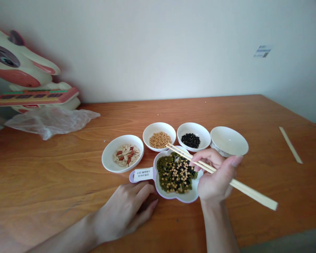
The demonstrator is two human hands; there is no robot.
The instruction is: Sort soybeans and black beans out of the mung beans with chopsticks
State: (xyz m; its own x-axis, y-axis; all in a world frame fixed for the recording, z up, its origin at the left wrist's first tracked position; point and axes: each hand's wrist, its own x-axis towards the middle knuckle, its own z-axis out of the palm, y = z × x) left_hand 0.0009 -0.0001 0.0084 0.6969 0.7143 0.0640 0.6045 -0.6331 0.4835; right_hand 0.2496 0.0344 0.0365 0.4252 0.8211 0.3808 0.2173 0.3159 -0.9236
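My right hand [216, 175] is closed around a pair of wooden chopsticks [252, 193]. Their tips are close together at the near rim of the white bowl of yellow soybeans [160, 140]; whether a bean is between them I cannot tell. Below the chopsticks lies a shallow purple-rimmed dish [196, 195] with mixed green, black and yellow beans [176, 174]. The dish's handle [143, 174] bears a white label and points left. My left hand [126, 209] rests on the table just below that handle, fingers loosely bent, thumb apart, holding nothing visible.
Left of the dish stands a bowl of pale seeds and reddish nuts [126, 155]. Behind it are a bowl of black beans [191, 140] and a white bowl [229, 140]. A paper sleeve [291, 144] lies right. A cow-shaped toy keyboard [34, 96] and clear plastic bag [55, 121] occupy the left.
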